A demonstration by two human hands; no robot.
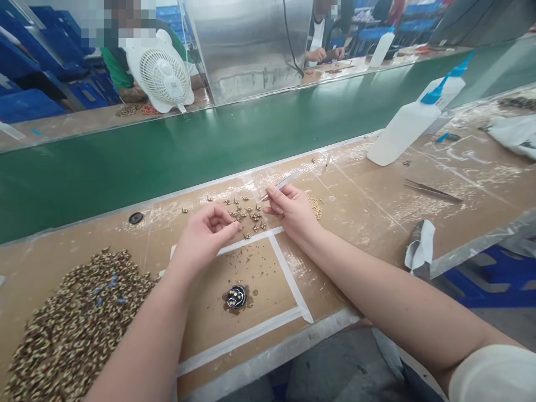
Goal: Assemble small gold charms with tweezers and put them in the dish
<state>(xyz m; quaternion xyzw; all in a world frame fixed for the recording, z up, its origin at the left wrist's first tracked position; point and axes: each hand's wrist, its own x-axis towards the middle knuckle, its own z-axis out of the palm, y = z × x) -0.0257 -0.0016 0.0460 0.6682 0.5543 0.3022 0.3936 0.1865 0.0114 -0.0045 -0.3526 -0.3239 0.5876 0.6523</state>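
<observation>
My right hand (288,209) is closed around slim metal tweezers (285,181), their tip pointing left over a scatter of small metallic parts (255,215). Just left of those parts is my left hand (209,229), fingers curled and pinched at their edge; what it holds, if anything, is too small to name. Nearer to me, inside a white-taped rectangle, a round black piece (236,297) with small light dots lies in a dark wet patch. Small yellowish beads (315,207) lie beside my right wrist.
A large heap of small brown and cream pieces (84,318) covers the left. White bottles (404,131) with blue nozzles stand back right, near another pair of tweezers (433,191). Beyond the green belt (234,137) are a white fan (163,72) and two people.
</observation>
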